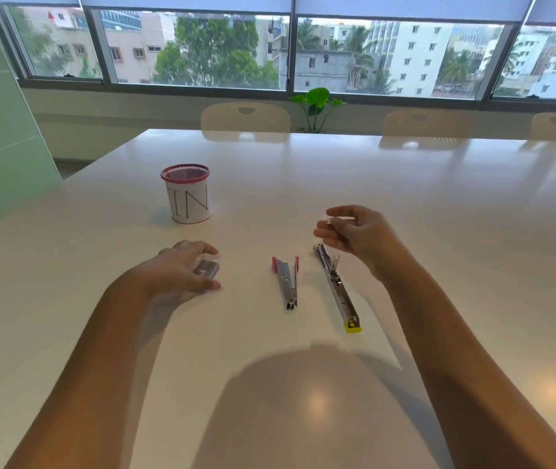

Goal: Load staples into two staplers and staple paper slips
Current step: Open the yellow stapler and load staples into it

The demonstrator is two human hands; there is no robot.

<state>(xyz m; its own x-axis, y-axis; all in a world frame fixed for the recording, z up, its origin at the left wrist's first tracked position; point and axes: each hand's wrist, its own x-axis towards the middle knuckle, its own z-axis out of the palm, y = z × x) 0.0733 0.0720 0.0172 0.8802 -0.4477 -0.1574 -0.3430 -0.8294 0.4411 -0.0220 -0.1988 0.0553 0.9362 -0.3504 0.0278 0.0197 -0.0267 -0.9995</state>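
Staples (339,219), a brittle light strip, sat pinched in our right hand (354,231); left hand (185,265) curled round the staple box (207,268), best gripped by its sides.

Glossy, smooth white tabletop (303,184). Shiny bare metal on pink-tipped open stapler (286,282) and yellow-ended open stapler (337,289), plastic ends. Red wire-mesh cup (186,192), matt paper wrap, at 11 o'clock.

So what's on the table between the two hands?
Two staplers, both opened up: the pink stapler nearer the left hand, and the yellow stapler just under the right hand. The head view shows it.
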